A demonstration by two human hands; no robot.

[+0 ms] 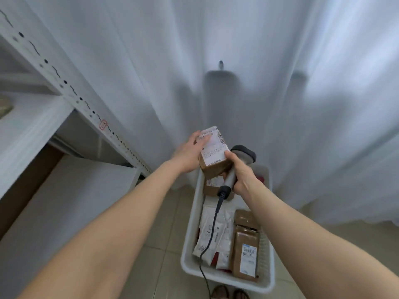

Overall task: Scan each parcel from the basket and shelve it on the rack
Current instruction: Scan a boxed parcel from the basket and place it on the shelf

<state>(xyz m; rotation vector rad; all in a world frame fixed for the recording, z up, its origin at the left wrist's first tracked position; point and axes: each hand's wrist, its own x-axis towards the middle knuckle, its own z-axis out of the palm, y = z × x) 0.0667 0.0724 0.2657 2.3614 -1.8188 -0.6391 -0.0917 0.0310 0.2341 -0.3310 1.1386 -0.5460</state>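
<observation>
- Head view: both arms out over the basket (190, 214) – white plastic, on the tiled floor, just right of the rack (71, 91).
- Left hand (190, 152) wrapped round the left side of a small brown cardboard parcel (212, 152), held up above the basket's far end, fingers on its white shipping label, label side up w/ a barcode near the far edge.
- Right hand (241, 171) closed round the grip of a grey handheld scanner (243, 155); thumb touching the parcel's right edge. Scanner head sits just beside the parcel on the right, black cable (212, 229) trailing down across the basket & over its near rim.
- In the basket: more parcels – a brown box under the hands, white poly mailers (218, 234) in the middle, brown kraft pkgs w/ a white label (246, 253) on the right.
- Rack's white shelves at left, slotted upright running diagonally; white curtain (259, 61) behind everything.
</observation>
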